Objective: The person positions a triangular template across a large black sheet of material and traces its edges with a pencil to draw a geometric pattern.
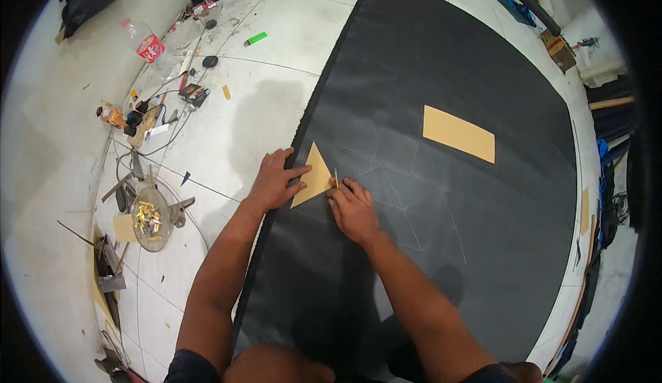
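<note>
A yellow triangular card [314,177] lies on a large black sheet [510,231], close to the sheet's left edge. My left hand [273,179] has its fingers spread, with the thumb and fingertips pressing on the triangle's left side. At the triangle's right corner, my right hand [354,208] is closed around a thin pencil-like marker [336,178]. The marker's tip is too small to make out. Fine pale lines run across the sheet to the right of my right hand, some forming angular shapes.
A yellow four-sided card [458,135] lies farther right on the sheet. On the white tiled floor at left are a green lighter [256,39], a plastic bottle [148,46], cables and a glass ashtray [152,221] with cigarette butts. Dark bundles line the right wall.
</note>
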`<act>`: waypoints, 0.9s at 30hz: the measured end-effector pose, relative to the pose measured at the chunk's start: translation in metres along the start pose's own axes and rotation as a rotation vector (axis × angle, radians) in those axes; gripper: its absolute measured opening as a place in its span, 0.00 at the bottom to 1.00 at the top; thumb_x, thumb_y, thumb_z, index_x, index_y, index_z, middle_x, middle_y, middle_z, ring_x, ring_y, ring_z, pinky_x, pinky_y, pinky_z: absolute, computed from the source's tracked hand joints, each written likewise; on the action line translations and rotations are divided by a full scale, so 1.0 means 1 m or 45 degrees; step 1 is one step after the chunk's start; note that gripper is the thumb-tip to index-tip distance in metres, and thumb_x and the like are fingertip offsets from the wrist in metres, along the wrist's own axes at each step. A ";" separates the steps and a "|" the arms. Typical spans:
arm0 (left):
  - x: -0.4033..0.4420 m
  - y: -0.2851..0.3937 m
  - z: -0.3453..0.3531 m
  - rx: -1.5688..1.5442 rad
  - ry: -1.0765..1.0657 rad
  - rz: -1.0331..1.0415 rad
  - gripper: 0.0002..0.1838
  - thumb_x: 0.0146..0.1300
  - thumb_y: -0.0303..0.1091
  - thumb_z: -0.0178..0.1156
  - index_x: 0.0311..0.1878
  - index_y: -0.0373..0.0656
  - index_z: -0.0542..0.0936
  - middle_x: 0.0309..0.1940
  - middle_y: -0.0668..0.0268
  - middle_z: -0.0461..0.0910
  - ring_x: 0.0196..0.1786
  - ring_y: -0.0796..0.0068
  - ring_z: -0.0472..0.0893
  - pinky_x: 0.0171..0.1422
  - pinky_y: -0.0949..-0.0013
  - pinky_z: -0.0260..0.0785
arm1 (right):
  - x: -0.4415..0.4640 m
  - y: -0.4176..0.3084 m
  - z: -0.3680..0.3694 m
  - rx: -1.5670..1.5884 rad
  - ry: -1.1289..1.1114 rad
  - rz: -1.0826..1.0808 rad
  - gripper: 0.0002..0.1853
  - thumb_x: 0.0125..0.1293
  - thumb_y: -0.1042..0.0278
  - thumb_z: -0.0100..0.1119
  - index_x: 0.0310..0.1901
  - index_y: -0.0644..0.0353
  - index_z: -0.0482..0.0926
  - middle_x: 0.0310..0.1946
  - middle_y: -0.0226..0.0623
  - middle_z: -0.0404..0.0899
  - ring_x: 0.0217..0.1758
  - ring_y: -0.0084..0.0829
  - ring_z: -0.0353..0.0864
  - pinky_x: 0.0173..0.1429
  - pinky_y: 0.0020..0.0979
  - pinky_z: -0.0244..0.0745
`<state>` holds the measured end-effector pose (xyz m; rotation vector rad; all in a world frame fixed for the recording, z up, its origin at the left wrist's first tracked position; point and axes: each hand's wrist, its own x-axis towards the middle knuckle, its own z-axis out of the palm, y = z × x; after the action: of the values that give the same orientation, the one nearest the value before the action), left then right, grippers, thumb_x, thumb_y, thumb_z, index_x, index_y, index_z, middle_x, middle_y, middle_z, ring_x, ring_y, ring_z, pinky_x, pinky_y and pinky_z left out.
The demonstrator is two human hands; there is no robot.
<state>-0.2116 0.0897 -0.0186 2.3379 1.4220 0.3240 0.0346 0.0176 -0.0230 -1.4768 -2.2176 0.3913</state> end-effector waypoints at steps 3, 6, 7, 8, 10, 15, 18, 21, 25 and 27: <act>0.000 0.001 0.000 0.005 -0.005 -0.007 0.23 0.66 0.45 0.70 0.65 0.61 0.85 0.76 0.50 0.66 0.78 0.43 0.62 0.83 0.45 0.49 | -0.004 0.012 0.004 -0.138 -0.132 -0.070 0.13 0.75 0.63 0.60 0.57 0.52 0.81 0.67 0.34 0.79 0.76 0.43 0.70 0.69 0.47 0.66; 0.000 -0.002 0.002 -0.042 0.015 0.012 0.23 0.66 0.45 0.70 0.65 0.61 0.85 0.77 0.50 0.65 0.79 0.44 0.61 0.83 0.44 0.49 | -0.006 0.014 0.009 -0.143 -0.101 -0.088 0.12 0.74 0.63 0.62 0.56 0.50 0.81 0.66 0.34 0.79 0.77 0.41 0.69 0.69 0.46 0.65; -0.001 -0.004 0.002 -0.039 0.008 0.006 0.23 0.66 0.45 0.70 0.65 0.61 0.85 0.77 0.50 0.65 0.79 0.44 0.61 0.83 0.44 0.49 | -0.007 0.012 0.006 -0.124 -0.132 -0.057 0.12 0.75 0.61 0.59 0.57 0.51 0.81 0.69 0.34 0.78 0.78 0.40 0.68 0.71 0.46 0.64; -0.002 -0.004 0.004 -0.032 0.028 0.018 0.23 0.66 0.45 0.70 0.64 0.61 0.86 0.76 0.51 0.65 0.78 0.44 0.61 0.82 0.43 0.49 | -0.008 0.011 0.005 -0.106 -0.164 -0.024 0.13 0.77 0.60 0.57 0.57 0.51 0.81 0.71 0.34 0.76 0.79 0.39 0.67 0.73 0.46 0.63; -0.001 -0.005 0.004 -0.028 0.043 0.029 0.22 0.66 0.46 0.69 0.64 0.61 0.86 0.76 0.51 0.65 0.78 0.43 0.61 0.82 0.43 0.49 | -0.009 0.014 0.007 -0.093 -0.155 -0.030 0.13 0.77 0.60 0.57 0.58 0.51 0.81 0.71 0.34 0.76 0.79 0.39 0.66 0.73 0.47 0.63; 0.000 -0.002 0.002 0.005 0.056 0.049 0.24 0.63 0.42 0.73 0.64 0.61 0.86 0.76 0.52 0.65 0.78 0.46 0.61 0.82 0.46 0.52 | -0.011 0.014 0.007 -0.096 -0.189 -0.016 0.14 0.75 0.61 0.59 0.59 0.50 0.81 0.69 0.33 0.78 0.79 0.39 0.66 0.73 0.47 0.63; -0.001 -0.005 0.002 -0.073 0.037 0.029 0.23 0.66 0.44 0.70 0.64 0.63 0.86 0.76 0.53 0.66 0.78 0.46 0.61 0.82 0.46 0.49 | -0.010 0.014 0.007 -0.072 -0.162 -0.024 0.14 0.75 0.62 0.60 0.59 0.50 0.81 0.68 0.33 0.79 0.80 0.39 0.65 0.73 0.47 0.62; -0.001 -0.005 0.002 -0.064 0.031 0.034 0.23 0.66 0.45 0.70 0.65 0.64 0.85 0.76 0.53 0.66 0.78 0.46 0.60 0.82 0.47 0.49 | -0.009 0.014 0.007 -0.085 -0.129 -0.044 0.12 0.75 0.65 0.61 0.57 0.50 0.81 0.71 0.29 0.77 0.78 0.40 0.68 0.70 0.46 0.63; -0.001 -0.005 0.003 -0.062 0.012 0.010 0.23 0.67 0.45 0.69 0.66 0.65 0.85 0.77 0.53 0.65 0.78 0.46 0.60 0.82 0.46 0.49 | -0.010 0.014 0.009 -0.122 -0.144 -0.042 0.13 0.75 0.64 0.60 0.58 0.49 0.80 0.70 0.30 0.77 0.78 0.40 0.67 0.71 0.46 0.63; 0.000 -0.006 0.004 -0.055 0.007 0.003 0.24 0.67 0.45 0.70 0.66 0.65 0.85 0.77 0.53 0.65 0.79 0.45 0.60 0.83 0.45 0.48 | -0.009 0.014 0.009 -0.146 -0.120 -0.060 0.14 0.75 0.63 0.60 0.59 0.48 0.80 0.68 0.30 0.78 0.78 0.39 0.67 0.71 0.46 0.63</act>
<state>-0.2150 0.0916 -0.0251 2.3059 1.4007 0.3585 0.0444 0.0151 -0.0391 -1.4887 -2.3803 0.3292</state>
